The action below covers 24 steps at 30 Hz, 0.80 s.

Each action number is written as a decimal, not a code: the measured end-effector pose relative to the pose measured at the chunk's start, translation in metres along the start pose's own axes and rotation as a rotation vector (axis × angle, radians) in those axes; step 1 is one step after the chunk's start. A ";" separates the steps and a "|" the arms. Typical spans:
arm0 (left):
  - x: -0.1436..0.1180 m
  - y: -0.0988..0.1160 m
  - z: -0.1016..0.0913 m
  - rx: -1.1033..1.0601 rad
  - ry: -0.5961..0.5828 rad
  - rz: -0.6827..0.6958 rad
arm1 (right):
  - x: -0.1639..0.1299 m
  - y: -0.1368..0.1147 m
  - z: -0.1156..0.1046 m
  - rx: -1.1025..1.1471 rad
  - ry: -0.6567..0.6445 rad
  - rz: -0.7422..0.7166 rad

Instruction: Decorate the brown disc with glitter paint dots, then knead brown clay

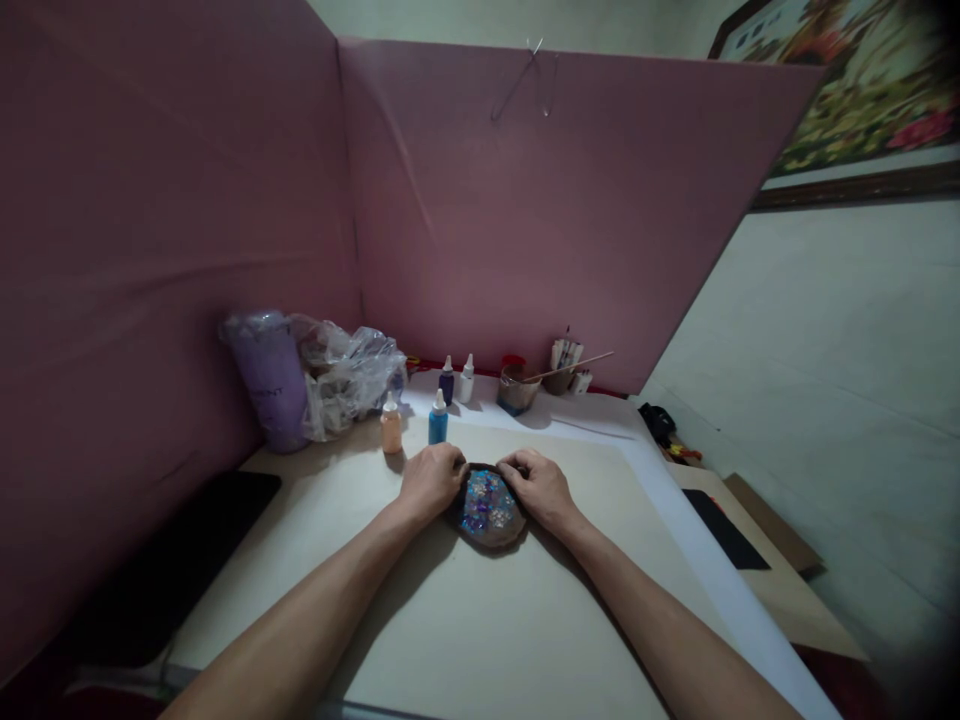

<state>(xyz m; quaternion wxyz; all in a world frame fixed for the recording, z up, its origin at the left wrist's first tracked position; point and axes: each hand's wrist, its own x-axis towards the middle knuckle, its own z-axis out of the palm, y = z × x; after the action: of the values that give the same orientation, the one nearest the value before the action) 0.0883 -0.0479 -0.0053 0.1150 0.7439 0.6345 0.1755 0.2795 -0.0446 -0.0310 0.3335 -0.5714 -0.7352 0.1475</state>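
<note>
A round, grey-brown clay-like piece [493,532] lies near the middle of the table, its top covered with glittery blue, purple and silvery patches. My left hand [433,478] pinches the far left of its rim, with the fingers closed and the thumb toward the piece. On the far right of the rim, my right hand [543,488] grips in the same way. Between the two hands runs a dark edge along the back of the piece. A blue paint bottle [438,422] with a white nozzle stands just beyond my left hand, and a peach bottle [391,427] is to its left.
Farther back stand a dark purple bottle [447,383], a white bottle [466,382], a water cup [517,391] with a brush across it, and a holder [562,368]. At left are a purple tumbler [271,385] and a clear plastic bag [349,375]. Pink panels [525,220] enclose the back and left.
</note>
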 end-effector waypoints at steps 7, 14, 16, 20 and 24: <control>-0.001 -0.002 -0.001 0.013 -0.008 0.016 | 0.000 0.000 0.000 -0.001 -0.002 -0.002; -0.002 -0.001 -0.004 -0.025 -0.031 0.009 | 0.000 0.000 0.000 0.006 -0.003 -0.001; -0.003 -0.001 -0.005 -0.019 -0.032 0.005 | 0.000 0.000 0.000 0.003 -0.003 -0.003; -0.004 0.000 -0.005 0.011 -0.035 -0.019 | -0.001 0.000 0.000 -0.007 -0.002 -0.003; -0.004 0.000 -0.006 0.007 -0.033 -0.013 | 0.000 0.001 0.000 -0.008 0.004 -0.007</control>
<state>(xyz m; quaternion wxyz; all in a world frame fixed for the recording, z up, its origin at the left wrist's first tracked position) 0.0854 -0.0525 -0.0004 0.1239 0.7429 0.6381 0.1603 0.2798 -0.0449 -0.0317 0.3329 -0.5705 -0.7372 0.1422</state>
